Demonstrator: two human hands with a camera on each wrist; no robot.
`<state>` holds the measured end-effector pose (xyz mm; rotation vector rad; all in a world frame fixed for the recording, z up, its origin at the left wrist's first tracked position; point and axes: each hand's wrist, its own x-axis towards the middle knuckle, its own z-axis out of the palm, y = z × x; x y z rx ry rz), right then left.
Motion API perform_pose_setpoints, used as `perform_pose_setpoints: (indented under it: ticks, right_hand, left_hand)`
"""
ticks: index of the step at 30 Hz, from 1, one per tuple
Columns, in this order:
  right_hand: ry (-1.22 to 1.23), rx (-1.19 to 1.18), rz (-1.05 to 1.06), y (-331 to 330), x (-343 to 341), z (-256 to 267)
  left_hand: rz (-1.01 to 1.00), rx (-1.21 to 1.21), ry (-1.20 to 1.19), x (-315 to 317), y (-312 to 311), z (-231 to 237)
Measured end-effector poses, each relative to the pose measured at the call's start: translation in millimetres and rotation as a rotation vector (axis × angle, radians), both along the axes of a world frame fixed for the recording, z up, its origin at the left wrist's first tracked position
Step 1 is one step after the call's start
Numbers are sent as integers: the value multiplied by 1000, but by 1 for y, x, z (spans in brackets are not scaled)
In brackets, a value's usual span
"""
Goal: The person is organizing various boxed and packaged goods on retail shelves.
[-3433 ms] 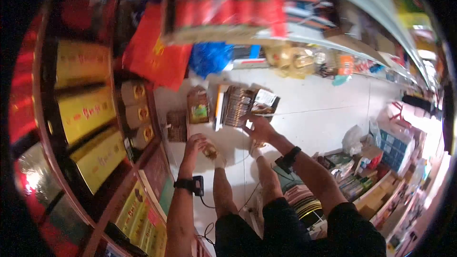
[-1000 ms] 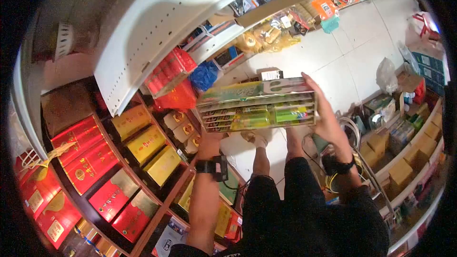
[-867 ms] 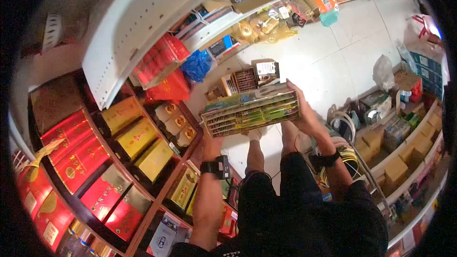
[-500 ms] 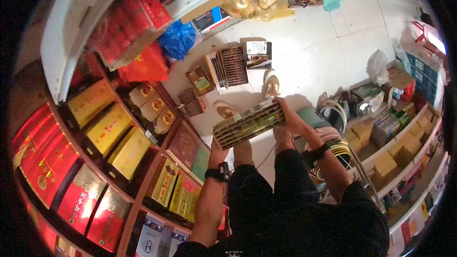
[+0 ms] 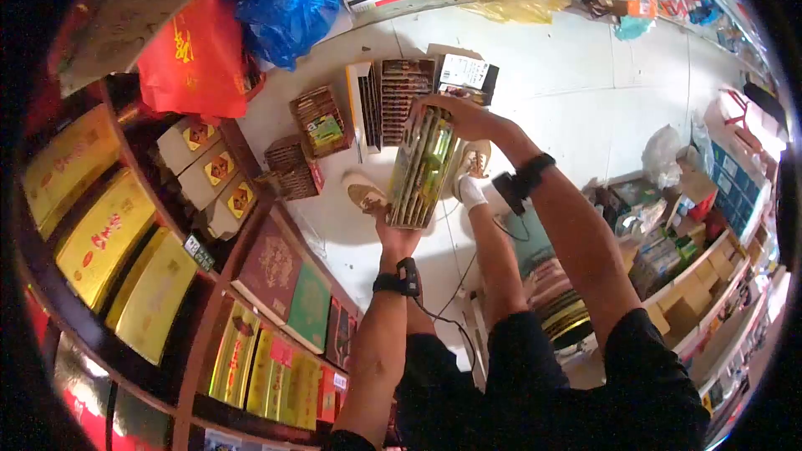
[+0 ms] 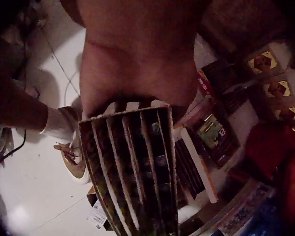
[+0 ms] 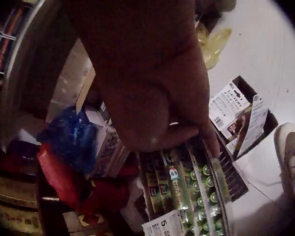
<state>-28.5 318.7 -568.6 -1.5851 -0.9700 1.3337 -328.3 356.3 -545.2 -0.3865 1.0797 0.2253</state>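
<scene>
Both hands hold a long divided box of batteries point(image 5: 420, 171) above the floor between the feet, its open face turned up. My left hand point(image 5: 399, 240) grips the near end, with the fingers partly hidden under it. At the far end my right hand point(image 5: 468, 119) curls over the edge. In the right wrist view, rows of green batteries point(image 7: 199, 201) show between the dividers, close below the right hand point(image 7: 147, 108). From the left wrist, the dividers point(image 6: 132, 167) run away from the left hand point(image 6: 137, 73).
Several boxes stand on the floor: a divided box point(image 5: 407, 88), a black-and-white box point(image 5: 464, 73), a box with a green pack point(image 5: 321, 124) and a small brown box point(image 5: 292, 169). Shelves with yellow boxes point(image 5: 100, 242) line the left. A blue bag point(image 5: 284, 8) lies beyond.
The hands, earlier apart near the floor, came to hold the box of batteries raised crosswise. Since then it has been lowered and turned lengthwise, the right hand moving to the far end.
</scene>
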Motion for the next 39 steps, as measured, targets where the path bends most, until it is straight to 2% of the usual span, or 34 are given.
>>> perform_pose_setpoints:
  ticks: [1, 3, 4, 5, 7, 9, 11, 15, 17, 18, 19, 21, 22, 23, 24, 25, 26, 27, 29, 30, 31, 33, 35, 36, 37, 38, 39]
  right_hand:
    - [-102, -168, 134, 22, 11, -35]
    - [-117, -291, 113, 39, 15, -20]
    - [-327, -105, 182, 59, 22, -18]
    - [-278, -29, 125, 53, 16, -49]
    - [-396, -73, 119, 63, 19, -53]
    - [-422, -265, 121, 78, 27, -48]
    - [-472, -159, 48, 85, 28, -64]
    - [-558, -214, 13, 98, 24, -76]
    - [-590, -219, -10, 95, 16, -78]
    - [-678, -143, -86, 86, 11, -87]
    - [-772, -67, -166, 77, 10, -94]
    - [-732, -156, -250, 57, 5, -79]
    - [-655, -362, -274, 44, 2, -67]
    - [-576, -426, -313, 35, -1, -52]
    - [-505, -414, -327, 15, -8, -47]
    - [-711, -351, -265, -20, -22, -82]
    - [-822, -219, -227, -36, -27, -58]
    - [-653, -372, -355, -53, -43, -47]
    - [-495, -533, -260, -84, -63, -26]
    - [-668, -590, 59, -98, -70, -20]
    - [-629, -566, -130, -105, -81, -4]
    - [-643, -623, -104, -114, -89, 30]
    - [-587, -739, -161, -105, -82, 82]
    - [-494, -649, -342, -104, -72, 106]
    - [-395, -553, -505, -103, -63, 128]
    - [-506, -444, -509, -103, -51, 137]
    - [-525, -425, -536, -93, -28, 169]
  left_hand:
    - [38, 8, -25, 12, -3, -33]
    - [93, -20, -65, 8, -12, -57]
    - [205, -68, -214, 1, -25, -108]
    - [208, -74, -208, 13, -17, -114]
    - [243, -82, -145, 27, -17, -108]
    - [234, -37, -216, 38, -9, -124]
    - [215, 20, -211, 39, -5, -158]
    - [193, 196, -86, 52, 17, -151]
    - [5, 83, 22, 42, 24, -143]
    - [-83, 145, 13, 33, 23, -139]
    - [-87, 153, 9, 23, 23, -138]
    - [-253, 126, -8, 7, 20, -135]
    - [-365, 265, 67, -1, 10, -124]
    - [-480, 415, 137, -9, 2, -110]
    - [-688, 564, 181, -23, -3, -118]
    - [-1080, 857, 121, -37, -16, -143]
    - [-1512, 1327, 76, -58, -33, -180]
    - [-1841, 1948, 79, -91, -61, -245]
    - [-1740, 1545, -145, -31, -13, -113]
    - [-1929, 1817, -189, -8, -9, -83]
    - [-2073, 2124, -206, 16, -4, -52]
    - [-1739, 1175, 37, 67, 8, 14]
    - [-1859, 1174, -8, 122, 31, 80]
    - [-1751, 1203, -42, 139, 36, 95]
    - [-1758, 1241, -57, 154, 39, 107]
    - [-1724, 1309, -34, 178, 44, 139]
    - [-1686, 1379, -11, 196, 48, 159]
